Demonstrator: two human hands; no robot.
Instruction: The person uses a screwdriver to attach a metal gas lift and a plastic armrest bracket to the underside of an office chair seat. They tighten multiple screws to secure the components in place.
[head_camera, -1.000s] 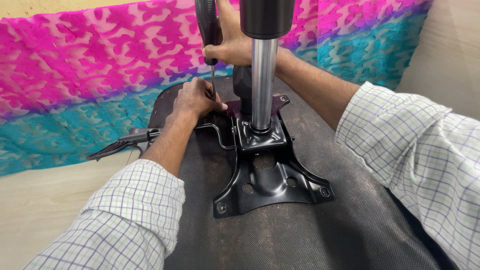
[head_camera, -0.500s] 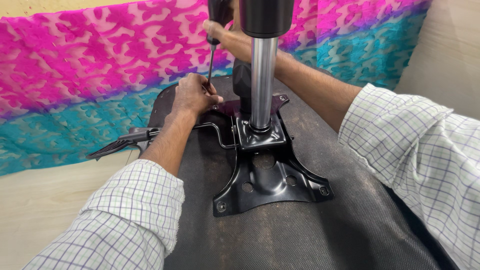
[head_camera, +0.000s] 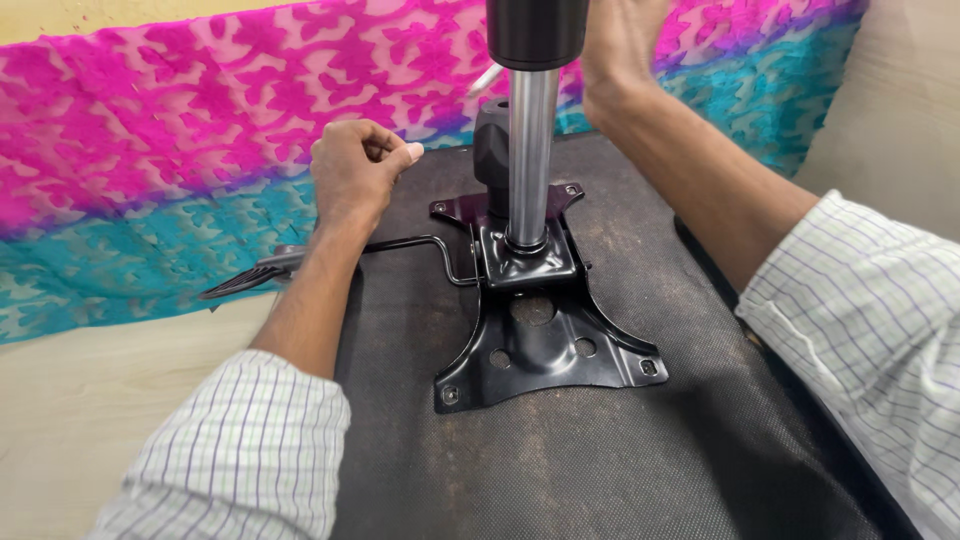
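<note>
The left hand is curled into a loose fist, fingers folded in and thumb forward, hovering just above the far left part of the black seat underside. Whether it pinches anything small I cannot tell. The right hand is raised at the far edge, partly cut off by the top of the view, just right of the black gas-lift cylinder; a thin pale tool tip pokes out on the cylinder's left, and the grip itself is hidden, so I cannot tell how that hand closes.

The seat underside lies flat, its dark woven cover facing up, filling the near and right part of the scene. On it sits the black metal mechanism plate, splayed feet with screw holes at the corners. A polished steel column stands upright in the plate's socket and runs up into the cylinder. A bent lever rod leaves the plate to the left and ends in a flat black paddle overhanging the seat's left edge.

Left of the seat is a bare pale surface, with open room. Far behind hangs a pink and teal patterned cloth. No containers are in sight.
</note>
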